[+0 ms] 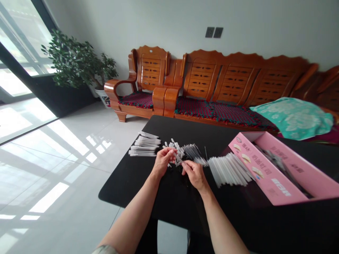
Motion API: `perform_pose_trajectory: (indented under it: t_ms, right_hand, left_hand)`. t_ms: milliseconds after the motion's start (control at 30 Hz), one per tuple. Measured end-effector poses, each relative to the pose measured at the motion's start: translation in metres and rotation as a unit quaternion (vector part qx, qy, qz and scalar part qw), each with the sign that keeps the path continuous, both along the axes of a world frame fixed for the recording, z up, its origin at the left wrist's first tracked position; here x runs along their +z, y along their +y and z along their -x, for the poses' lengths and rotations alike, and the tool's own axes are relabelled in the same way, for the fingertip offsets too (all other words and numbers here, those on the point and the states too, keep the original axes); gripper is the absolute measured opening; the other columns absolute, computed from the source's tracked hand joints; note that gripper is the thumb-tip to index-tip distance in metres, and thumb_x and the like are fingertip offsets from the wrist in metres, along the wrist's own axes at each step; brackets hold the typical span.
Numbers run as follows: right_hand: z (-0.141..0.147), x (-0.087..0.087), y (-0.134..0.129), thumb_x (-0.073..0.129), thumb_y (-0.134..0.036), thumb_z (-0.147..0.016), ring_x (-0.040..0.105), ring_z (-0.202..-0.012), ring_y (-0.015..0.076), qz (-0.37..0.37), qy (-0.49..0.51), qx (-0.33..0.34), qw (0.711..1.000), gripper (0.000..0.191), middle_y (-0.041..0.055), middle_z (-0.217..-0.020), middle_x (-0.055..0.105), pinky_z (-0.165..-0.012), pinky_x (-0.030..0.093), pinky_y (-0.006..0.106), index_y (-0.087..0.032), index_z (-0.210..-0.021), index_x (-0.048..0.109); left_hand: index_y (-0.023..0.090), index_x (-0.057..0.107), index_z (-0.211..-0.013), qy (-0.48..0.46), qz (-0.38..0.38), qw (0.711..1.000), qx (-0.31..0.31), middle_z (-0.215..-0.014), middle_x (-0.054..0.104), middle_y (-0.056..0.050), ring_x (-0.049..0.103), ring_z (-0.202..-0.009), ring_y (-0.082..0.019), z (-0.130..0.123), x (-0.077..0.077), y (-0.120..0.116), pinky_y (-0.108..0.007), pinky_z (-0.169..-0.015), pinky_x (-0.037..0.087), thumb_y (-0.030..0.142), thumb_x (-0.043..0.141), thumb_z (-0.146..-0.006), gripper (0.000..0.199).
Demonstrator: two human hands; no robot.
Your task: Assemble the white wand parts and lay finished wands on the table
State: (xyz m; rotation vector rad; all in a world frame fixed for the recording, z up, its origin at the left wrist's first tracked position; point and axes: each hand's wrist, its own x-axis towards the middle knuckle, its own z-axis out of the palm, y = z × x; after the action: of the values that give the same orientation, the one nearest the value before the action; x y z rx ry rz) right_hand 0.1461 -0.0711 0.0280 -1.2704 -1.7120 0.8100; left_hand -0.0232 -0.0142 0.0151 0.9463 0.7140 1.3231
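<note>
A whitish, translucent pen (178, 158) spans the gap between my two hands above the black table. My left hand (162, 161) pinches its upper left end, while my right hand (195, 173) grips the lower right end with thumb and fingers. Small white pen caps (173, 144) lie in a loose heap just behind my hands. To the right of the heap, thin dark-tipped refills (192, 151) lie side by side. Farther right is a row of clear pen barrels (229, 170). Capped-looking pens (145, 145) are stacked left of my left hand.
An open pink box (265, 171) stands on the table's right, with grey items (278, 160) inside. The black table (127, 183) has a rounded left corner. Behind it are a wooden sofa (203, 77), a turquoise cloth (293, 118) and a potted plant (79, 63).
</note>
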Motion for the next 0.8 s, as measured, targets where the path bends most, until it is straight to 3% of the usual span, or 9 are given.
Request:
perform_pose_trajectory:
  t_ms: [67, 167, 267, 400, 467, 600, 700, 800]
  right_hand:
    - [0.001, 0.001, 0.000, 0.048, -0.047, -0.096, 0.046, -0.046, 0.0105, 0.074, 0.078, 0.048, 0.993, 0.039, 0.0010, -0.056, 0.062, -0.047, 0.033, 0.023, -0.016, -0.081, 0.068]
    - [-0.001, 0.002, -0.001, 0.048, -0.050, -0.095, 0.034, -0.037, 0.0067, 0.171, 0.192, 0.108, 0.960, 0.041, 0.0006, -0.058, 0.063, -0.038, 0.019, 0.022, -0.013, -0.098, 0.067]
    - [-0.003, 0.003, -0.001, 0.049, -0.051, -0.094, 0.029, -0.034, 0.0050, 0.227, 0.251, 0.154, 0.928, 0.044, 0.0000, -0.057, 0.063, -0.036, 0.013, 0.021, -0.012, -0.105, 0.065]
    - [-0.004, 0.000, 0.000, 0.052, -0.053, -0.092, 0.017, -0.038, 0.0047, 0.258, 0.288, 0.153, 0.909, 0.042, -0.0103, -0.045, 0.036, -0.038, 0.013, 0.020, -0.013, -0.100, 0.065]
    - [-0.002, -0.002, 0.001, 0.052, -0.053, -0.092, 0.017, -0.041, 0.0056, 0.220, 0.256, 0.123, 0.933, 0.040, -0.0103, -0.048, 0.031, -0.040, 0.015, 0.020, -0.015, -0.094, 0.065]
    - [0.005, -0.002, 0.001, 0.044, -0.047, -0.097, 0.039, -0.051, 0.0103, 0.031, 0.051, 0.043, 0.997, 0.039, -0.0024, -0.056, 0.046, -0.051, 0.029, 0.023, -0.017, -0.084, 0.066]
    - [0.011, -0.003, 0.000, 0.042, -0.042, -0.098, 0.050, -0.055, 0.0138, -0.070, -0.090, -0.024, 0.993, 0.036, 0.0028, -0.061, 0.057, -0.057, 0.032, 0.026, -0.019, -0.088, 0.068]
    - [0.014, -0.005, 0.000, 0.044, -0.043, -0.096, 0.053, -0.056, 0.0148, -0.083, -0.106, -0.043, 0.990, 0.035, 0.0049, -0.064, 0.061, -0.057, 0.032, 0.026, -0.019, -0.092, 0.069]
  left_hand:
    - [0.012, 0.072, -0.089, 0.004, -0.005, 1.000, -0.029, -0.072, 0.064, -0.003, 0.054, -0.056, -0.009, -0.001, 0.002, -0.003, -0.021, -0.051, 0.045, 0.045, 0.077, -0.075, 0.036]
    - [0.011, 0.073, -0.090, 0.011, -0.011, 0.998, -0.065, -0.066, 0.062, -0.003, 0.053, -0.054, -0.009, -0.002, 0.005, -0.006, -0.021, -0.052, 0.045, 0.046, 0.075, -0.077, 0.037]
    - [0.012, 0.073, -0.090, 0.016, -0.013, 0.996, -0.092, -0.063, 0.061, -0.002, 0.054, -0.054, -0.010, -0.002, 0.006, -0.007, -0.021, -0.052, 0.045, 0.045, 0.075, -0.078, 0.035]
    - [0.013, 0.072, -0.083, 0.026, -0.007, 0.998, -0.059, -0.060, 0.061, -0.001, 0.052, -0.049, -0.009, -0.004, 0.002, -0.006, -0.022, -0.050, 0.043, 0.044, 0.076, -0.077, 0.032]
    - [0.013, 0.073, -0.081, 0.030, -0.003, 0.999, -0.021, -0.059, 0.062, -0.001, 0.052, -0.049, -0.009, -0.006, -0.001, -0.005, -0.022, -0.049, 0.043, 0.044, 0.076, -0.076, 0.032]
    - [0.012, 0.074, -0.080, 0.023, 0.007, 0.999, 0.022, -0.059, 0.063, -0.002, 0.054, -0.049, -0.010, -0.010, -0.004, -0.003, -0.022, -0.050, 0.044, 0.043, 0.078, -0.074, 0.032]
    - [0.012, 0.074, -0.078, 0.015, 0.021, 0.999, 0.042, -0.060, 0.063, -0.002, 0.054, -0.050, -0.010, -0.010, -0.004, -0.003, -0.023, -0.051, 0.046, 0.044, 0.080, -0.072, 0.033]
    - [0.012, 0.074, -0.079, 0.015, 0.022, 0.999, 0.046, -0.060, 0.063, -0.001, 0.055, -0.050, -0.011, -0.007, -0.003, -0.002, -0.024, -0.052, 0.047, 0.045, 0.079, -0.071, 0.034]
